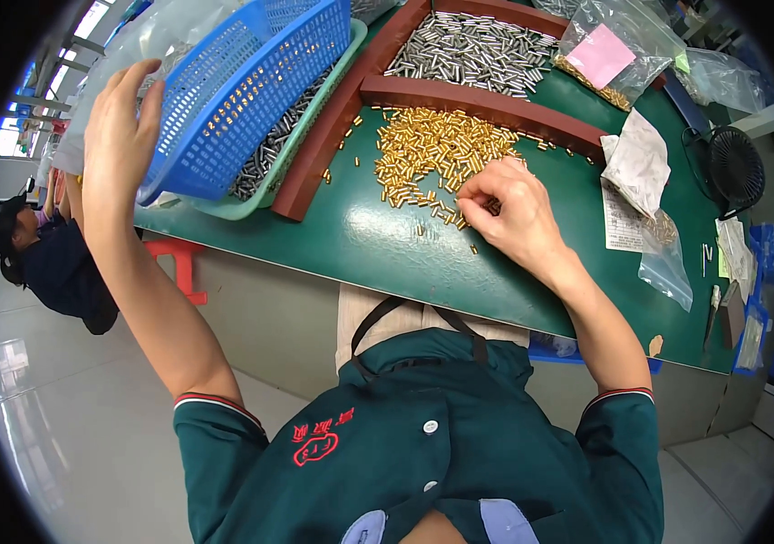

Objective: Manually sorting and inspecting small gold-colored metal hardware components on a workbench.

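Note:
My left hand (121, 136) is raised beside the left end of a blue perforated plastic basket (192, 136). Its fingers stretch upward with the thumb apart, and I see nothing in it. Some small gold pieces show inside the basket, which sits tilted over a light green tray (224, 208) of dark metal pins (269, 154). At the near right edge of a spread heap of small gold-coloured metal cylinders (441, 145), my right hand (516, 213) is closed, fingers curled toward the thumb. Whatever lies between those fingertips is hidden.
Brown-red bars (487, 111) divide the green tabletop (369, 249). Behind them lies a heap of silver pins (469, 54). To the right are a plastic bag with a pink note (600, 56), crumpled paper (636, 163) and a black fan (733, 170). Another person (52, 254) is at far left.

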Available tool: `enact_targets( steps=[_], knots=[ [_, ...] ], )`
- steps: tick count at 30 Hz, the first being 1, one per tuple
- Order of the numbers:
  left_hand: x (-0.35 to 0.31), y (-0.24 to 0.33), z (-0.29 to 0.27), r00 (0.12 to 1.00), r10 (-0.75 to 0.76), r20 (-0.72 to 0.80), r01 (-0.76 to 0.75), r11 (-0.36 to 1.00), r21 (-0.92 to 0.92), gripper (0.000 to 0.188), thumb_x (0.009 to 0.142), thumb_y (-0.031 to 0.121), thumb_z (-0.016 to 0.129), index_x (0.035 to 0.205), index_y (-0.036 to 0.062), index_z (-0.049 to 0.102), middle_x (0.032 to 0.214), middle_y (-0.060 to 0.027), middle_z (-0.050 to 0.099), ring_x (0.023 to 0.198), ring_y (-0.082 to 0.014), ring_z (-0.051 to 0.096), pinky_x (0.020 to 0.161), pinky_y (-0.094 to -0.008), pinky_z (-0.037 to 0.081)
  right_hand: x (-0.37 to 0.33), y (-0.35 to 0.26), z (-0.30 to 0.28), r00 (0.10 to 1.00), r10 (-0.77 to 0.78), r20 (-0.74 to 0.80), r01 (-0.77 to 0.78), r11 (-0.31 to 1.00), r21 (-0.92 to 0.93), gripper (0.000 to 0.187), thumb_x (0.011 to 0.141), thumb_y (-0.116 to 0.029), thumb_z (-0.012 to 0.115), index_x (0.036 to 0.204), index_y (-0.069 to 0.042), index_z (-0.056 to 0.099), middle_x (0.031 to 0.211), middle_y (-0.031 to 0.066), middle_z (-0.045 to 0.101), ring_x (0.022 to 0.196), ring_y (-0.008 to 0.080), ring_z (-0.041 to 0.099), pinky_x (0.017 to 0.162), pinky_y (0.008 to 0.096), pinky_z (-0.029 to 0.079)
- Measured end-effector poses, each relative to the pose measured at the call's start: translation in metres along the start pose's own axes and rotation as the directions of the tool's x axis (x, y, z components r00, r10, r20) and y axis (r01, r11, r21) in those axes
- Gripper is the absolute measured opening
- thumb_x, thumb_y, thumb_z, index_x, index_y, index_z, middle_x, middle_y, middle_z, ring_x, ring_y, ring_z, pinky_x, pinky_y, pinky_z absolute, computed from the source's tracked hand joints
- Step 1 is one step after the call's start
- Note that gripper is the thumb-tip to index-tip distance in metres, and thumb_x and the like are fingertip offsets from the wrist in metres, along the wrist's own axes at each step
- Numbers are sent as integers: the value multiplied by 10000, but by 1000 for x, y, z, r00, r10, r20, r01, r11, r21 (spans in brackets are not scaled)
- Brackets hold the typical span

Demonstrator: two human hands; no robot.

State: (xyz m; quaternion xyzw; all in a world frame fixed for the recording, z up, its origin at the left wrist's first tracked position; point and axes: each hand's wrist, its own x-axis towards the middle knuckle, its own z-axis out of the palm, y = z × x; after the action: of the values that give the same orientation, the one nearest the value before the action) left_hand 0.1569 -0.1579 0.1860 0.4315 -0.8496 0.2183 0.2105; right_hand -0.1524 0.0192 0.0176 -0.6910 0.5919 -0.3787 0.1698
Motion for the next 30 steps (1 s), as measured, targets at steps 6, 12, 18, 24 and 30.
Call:
enact_targets(
  steps=[6,12,18,24,30],
  knots=[
    [-33,104,-2,985,28,-173,-83,942,-325,69,789,9,617,856,-3,626,826,-119,615,797,-294,558,734,-357,434,-3,-2,2,989,-26,146,39,995,-88,76,684,-91,664,744,-47,646,769,78,576,834,264,541,729,387,449],
    [-86,163,48,997,52,52,-7,774,-633,96,723,3,655,804,30,611,784,-90,549,783,-289,521,681,-385,414,-1,-6,8,990,-81,116,94,989,-115,93,675,-104,671,743,-53,633,796,72,564,846,263,530,767,389,432],
    [-106,182,73,989,-7,148,107,726,-679,80,739,24,655,804,45,615,782,-79,545,775,-275,515,695,-382,404,-2,-5,5,983,-151,103,168,970,-178,83,680,-95,680,736,-58,631,779,61,553,828,254,524,752,381,423],
    [-104,195,84,989,23,149,90,703,-705,67,744,32,647,803,40,617,814,-75,553,813,-274,516,725,-381,400,-7,-4,-2,981,-119,156,148,970,-193,83,677,-109,700,710,-59,642,752,63,558,825,255,533,741,381,420],
    [-90,207,94,987,127,95,-20,696,-718,106,722,28,674,822,42,643,817,-64,563,821,-257,525,733,-366,407,-6,-5,1,973,-162,162,198,950,-243,73,677,-101,679,678,-44,633,739,76,570,804,261,548,730,382,442]
  ],
)
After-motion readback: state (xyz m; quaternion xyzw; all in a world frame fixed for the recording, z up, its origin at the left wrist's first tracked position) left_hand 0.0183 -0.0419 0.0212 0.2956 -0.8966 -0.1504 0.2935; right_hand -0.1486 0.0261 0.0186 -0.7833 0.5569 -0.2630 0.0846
